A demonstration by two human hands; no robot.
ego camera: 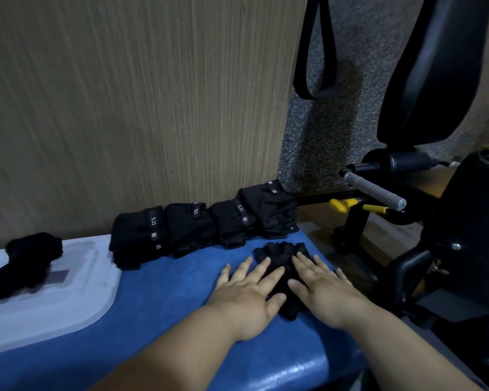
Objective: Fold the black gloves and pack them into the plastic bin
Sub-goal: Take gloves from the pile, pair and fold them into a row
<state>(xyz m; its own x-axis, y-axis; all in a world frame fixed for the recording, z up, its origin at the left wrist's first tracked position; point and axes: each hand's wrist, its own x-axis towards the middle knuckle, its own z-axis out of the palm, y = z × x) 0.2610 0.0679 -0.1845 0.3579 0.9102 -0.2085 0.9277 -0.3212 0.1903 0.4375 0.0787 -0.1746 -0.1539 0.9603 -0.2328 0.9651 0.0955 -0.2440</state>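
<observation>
A black glove point(282, 258) lies flat on the blue padded bench point(167, 292) at the right. My left hand point(249, 294) and my right hand point(322, 289) press on it side by side with straight fingers; its fingertips stick out beyond them. Along the wooden wall stands a row of folded black gloves point(203, 224) with small "5.11" labels. On the far left sits the translucent plastic bin lid or bin point(76, 283), and a loose black glove point(26, 261) lies on it.
A wood-grain wall panel point(139, 108) rises behind the bench. To the right stands black gym equipment point(424, 80) with a grey handle point(373, 190) and yellow levers point(342, 204). The bench's right edge drops off near my right hand.
</observation>
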